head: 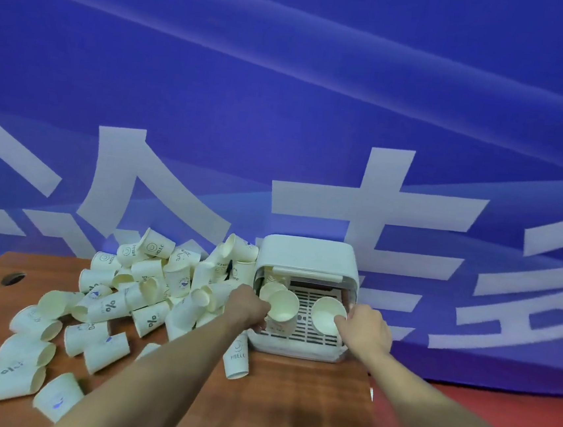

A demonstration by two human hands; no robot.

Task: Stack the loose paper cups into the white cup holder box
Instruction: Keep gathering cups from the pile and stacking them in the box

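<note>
Reddish-brown wood grain runs across the table (289, 403), whose right edge falls away just past the white cup holder box (306, 260), with red floor (461, 399) beyond it. The box sits near that right edge, its lid raised and its slotted tray (310, 333) open toward the person. Bare tabletop lies in front of the box, apart from one cup marked HELLO (237, 357) lying on its side against the box's front left corner. To the left, the pile of loose paper cups (149, 290) spreads from the box's left wall out to the table's left and near edges, most of them tipped on their sides. A round hole (12, 278) is cut in the far left corner of the table, and a blue banner (284, 93) with large white characters hangs close behind. The left hand (247, 306) reaches into the box's left side, fingers curled round the left cup (283, 308), which stands mouth up on the tray with another cup just behind it. The right hand (365, 328) pinches the rim of the right cup (327, 314), also mouth up, on the tray's right side.
</note>
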